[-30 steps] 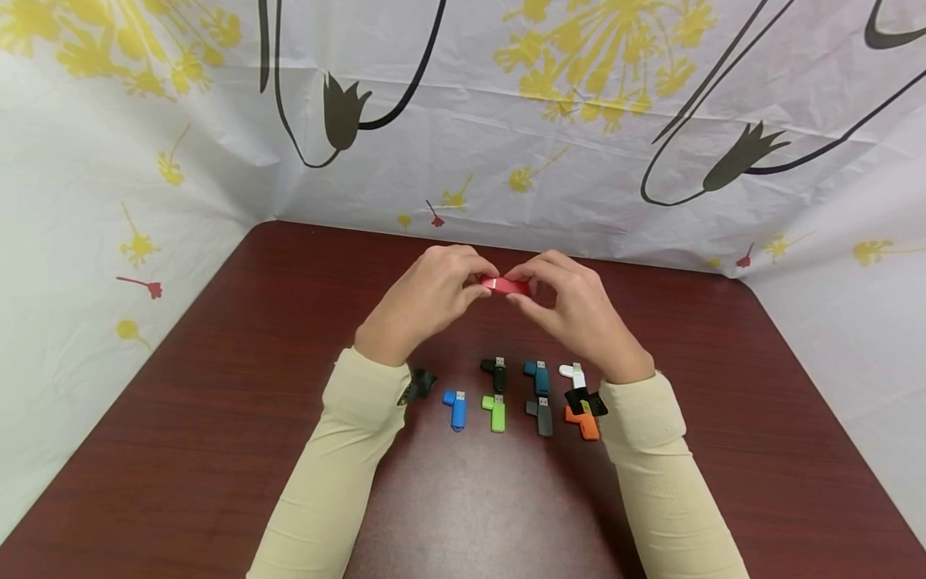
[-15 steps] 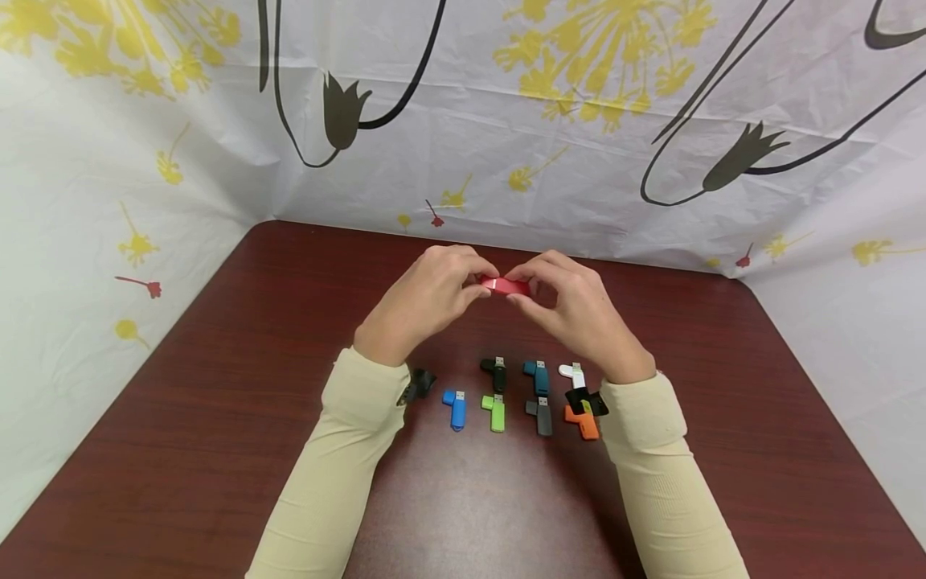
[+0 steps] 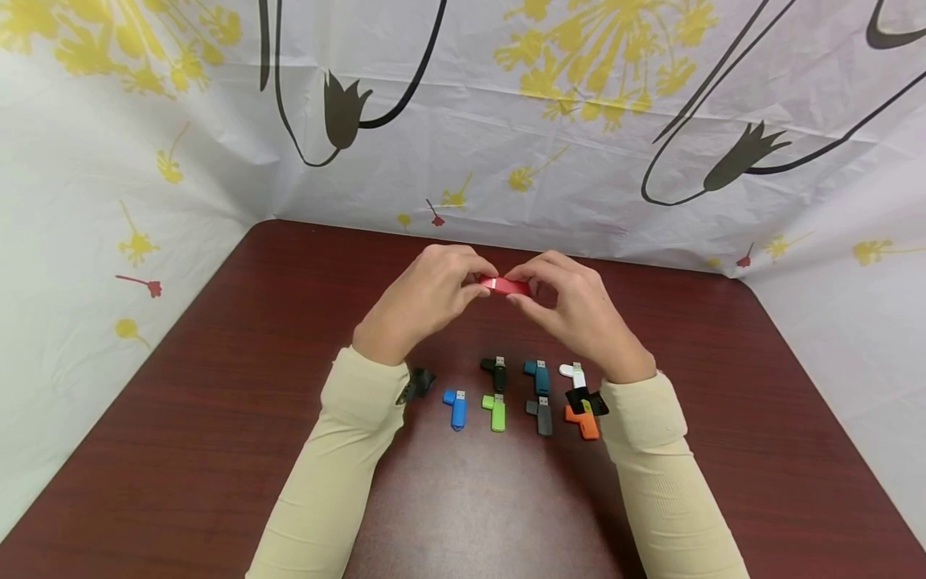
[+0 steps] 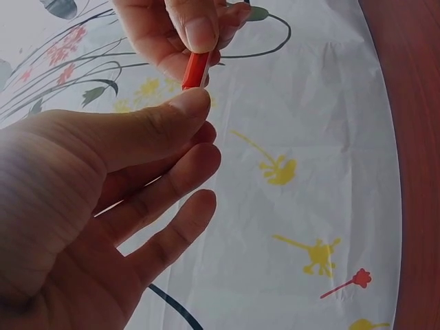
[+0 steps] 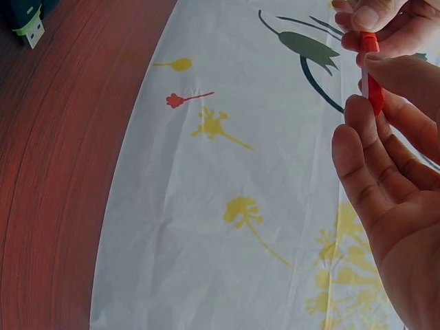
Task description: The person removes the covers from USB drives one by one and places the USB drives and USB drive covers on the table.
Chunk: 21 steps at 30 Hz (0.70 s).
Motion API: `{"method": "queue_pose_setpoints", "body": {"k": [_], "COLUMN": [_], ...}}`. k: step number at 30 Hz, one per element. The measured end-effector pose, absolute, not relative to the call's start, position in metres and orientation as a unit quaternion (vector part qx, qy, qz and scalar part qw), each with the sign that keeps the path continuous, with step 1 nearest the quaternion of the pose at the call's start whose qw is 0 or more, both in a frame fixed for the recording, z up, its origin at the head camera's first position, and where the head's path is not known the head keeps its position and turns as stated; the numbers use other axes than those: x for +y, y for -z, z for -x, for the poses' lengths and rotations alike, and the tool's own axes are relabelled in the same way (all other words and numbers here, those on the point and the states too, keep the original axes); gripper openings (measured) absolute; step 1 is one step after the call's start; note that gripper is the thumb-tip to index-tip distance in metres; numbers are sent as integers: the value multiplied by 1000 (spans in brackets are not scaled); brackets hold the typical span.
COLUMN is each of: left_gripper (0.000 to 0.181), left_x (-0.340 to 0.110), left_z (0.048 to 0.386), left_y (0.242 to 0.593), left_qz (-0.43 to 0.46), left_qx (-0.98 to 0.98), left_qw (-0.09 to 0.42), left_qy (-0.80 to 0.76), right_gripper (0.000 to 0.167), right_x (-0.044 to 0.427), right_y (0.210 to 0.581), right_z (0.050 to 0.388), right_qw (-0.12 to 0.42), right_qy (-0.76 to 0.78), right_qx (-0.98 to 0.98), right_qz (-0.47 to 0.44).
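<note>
A red USB stick [image 3: 511,286] is held up over the far part of the table, lying level between both hands. My left hand [image 3: 427,299] pinches its left end, the cap side, between thumb and fingertips. With thumb and fingers my right hand [image 3: 579,310] grips the body at the other end. A thin pale band shows between the red end parts. In the right wrist view the red stick [image 5: 373,86] has a pale side strip, and the fingers cover both its ends. The left wrist view shows only a short red piece [image 4: 195,71] between the two thumbs.
Nearer on the dark red table [image 3: 217,450] lie uncapped USB sticks in two rows: black [image 3: 500,378], teal [image 3: 542,379], white [image 3: 578,377], blue [image 3: 458,412], green [image 3: 497,415], grey [image 3: 544,419] and orange [image 3: 589,426]. Caps lie beside them. A flowered sheet [image 3: 448,104] hangs behind.
</note>
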<state>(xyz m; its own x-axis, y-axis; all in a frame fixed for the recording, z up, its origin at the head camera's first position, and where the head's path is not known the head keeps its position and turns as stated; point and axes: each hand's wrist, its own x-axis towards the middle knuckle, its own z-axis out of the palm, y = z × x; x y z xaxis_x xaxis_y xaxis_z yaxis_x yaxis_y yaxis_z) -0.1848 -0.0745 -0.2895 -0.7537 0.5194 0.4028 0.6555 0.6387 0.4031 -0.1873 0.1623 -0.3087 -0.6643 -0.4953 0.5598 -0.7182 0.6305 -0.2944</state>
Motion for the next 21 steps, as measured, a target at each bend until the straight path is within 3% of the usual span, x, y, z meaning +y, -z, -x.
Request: {"method": "queue_pose_setpoints", "body": {"k": [9,21], "left_gripper": [21,21], "left_x": [-115,-117], "left_z": [189,188], "left_y": [288,286], "left_qz": [255,253], "left_qx": [-892,-880], "left_qw": [205,214], "left_qy": [313,341], "right_gripper": [18,24], "right_x": [189,160], "right_y": [304,298], "right_z": [187,180], "right_qw": [239,124], "right_qy": [-248,-313], "right_qx": [-899,-910], "right_qz": [-272,-242]}}
